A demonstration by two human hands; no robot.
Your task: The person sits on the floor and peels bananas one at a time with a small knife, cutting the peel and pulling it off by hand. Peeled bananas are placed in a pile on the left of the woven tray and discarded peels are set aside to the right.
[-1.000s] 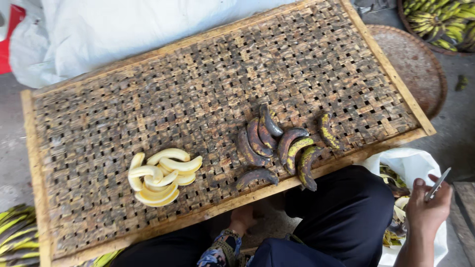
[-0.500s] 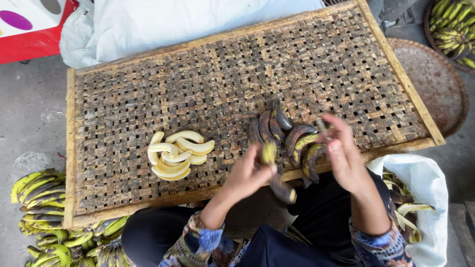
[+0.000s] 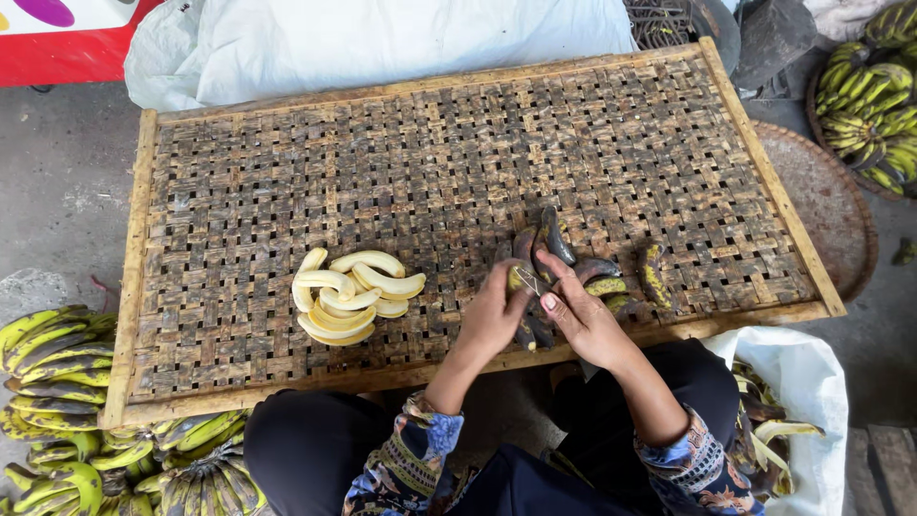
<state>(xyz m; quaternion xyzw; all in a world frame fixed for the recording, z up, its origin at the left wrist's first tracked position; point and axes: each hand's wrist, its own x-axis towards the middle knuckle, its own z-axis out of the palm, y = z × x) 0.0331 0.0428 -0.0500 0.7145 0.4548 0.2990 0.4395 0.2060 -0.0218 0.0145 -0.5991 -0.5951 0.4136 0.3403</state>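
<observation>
Gripping a dark-skinned banana (image 3: 523,304) over the woven tray's (image 3: 287,172) near edge, the left hand (image 3: 492,320) steadies it while the right hand (image 3: 583,320) pinches a thin blade (image 3: 528,279) against its top, peeled bananas (image 3: 349,296) piled apart.

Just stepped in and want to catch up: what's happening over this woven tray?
A seated person leans over a woven bamboo tray. The left hand holds a dark-skinned banana while the right hand puts a small blade to it. More dark unpeeled bananas lie just beyond the hands, and a pile of peeled bananas sits to the left. A white bag of peels is at the person's right, and green-yellow bunches lie on the floor.
</observation>
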